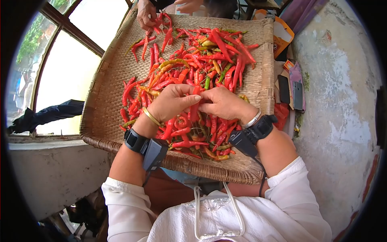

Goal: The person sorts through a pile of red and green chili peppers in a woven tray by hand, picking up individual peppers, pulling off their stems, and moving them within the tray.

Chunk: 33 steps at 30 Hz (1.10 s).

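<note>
Near the tray's (107, 86) near edge, left hand (171, 103) and right hand (226, 105) pinch one chili (195, 112) (seems light, bendy — grip by the stem).

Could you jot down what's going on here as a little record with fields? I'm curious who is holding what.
hands: left hand and right hand together pinch one red chilli
underneath: woven tray holding a chilli heap, mostly red, some green and yellow
far edge: other person's hand touching chillies
right of tray: phones lying flat
</note>
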### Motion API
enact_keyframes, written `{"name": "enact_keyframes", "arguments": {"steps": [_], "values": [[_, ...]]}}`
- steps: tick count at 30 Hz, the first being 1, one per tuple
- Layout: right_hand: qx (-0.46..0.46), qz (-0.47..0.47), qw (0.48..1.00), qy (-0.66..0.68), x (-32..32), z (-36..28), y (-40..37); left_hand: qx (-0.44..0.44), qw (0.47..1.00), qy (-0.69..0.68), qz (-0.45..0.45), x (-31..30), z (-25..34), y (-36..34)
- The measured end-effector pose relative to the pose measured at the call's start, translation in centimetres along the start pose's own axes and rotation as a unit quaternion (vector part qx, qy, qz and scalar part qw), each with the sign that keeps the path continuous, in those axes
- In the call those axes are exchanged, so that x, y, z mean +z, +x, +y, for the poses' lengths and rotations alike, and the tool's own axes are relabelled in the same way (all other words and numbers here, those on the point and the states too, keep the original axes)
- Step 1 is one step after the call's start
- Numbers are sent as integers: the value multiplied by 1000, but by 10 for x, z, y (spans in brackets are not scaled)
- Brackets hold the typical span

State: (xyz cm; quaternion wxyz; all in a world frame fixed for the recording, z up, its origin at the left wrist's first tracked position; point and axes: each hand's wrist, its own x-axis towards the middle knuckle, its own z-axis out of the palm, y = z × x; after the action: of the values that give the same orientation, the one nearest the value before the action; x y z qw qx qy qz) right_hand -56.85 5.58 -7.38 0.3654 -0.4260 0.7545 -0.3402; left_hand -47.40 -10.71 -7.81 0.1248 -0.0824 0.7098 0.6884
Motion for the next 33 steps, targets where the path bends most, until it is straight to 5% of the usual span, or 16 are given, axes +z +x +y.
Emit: {"name": "enact_keyframes", "arguments": {"steps": [6,10,13,22,29,32,33], "values": [[-8,43,996,-77,-7,12,0,-38,999,14,29,-20,6,0],[-8,45,995,-87,-5,9,0,118,926,-263,243,-43,13,12],[-10,58,995,-86,-4,7,0,135,909,-294,262,-49,2,15],[-31,143,987,70,4,6,5,45,941,-262,208,-6,7,13],[-18,152,986,59,-2,12,5,-84,988,123,26,1,4,10],[-17,158,986,49,-1,13,5,-80,990,38,111,-14,-3,16],[-26,162,986,26,-1,12,5,-15,972,-162,167,-16,0,17]]}}
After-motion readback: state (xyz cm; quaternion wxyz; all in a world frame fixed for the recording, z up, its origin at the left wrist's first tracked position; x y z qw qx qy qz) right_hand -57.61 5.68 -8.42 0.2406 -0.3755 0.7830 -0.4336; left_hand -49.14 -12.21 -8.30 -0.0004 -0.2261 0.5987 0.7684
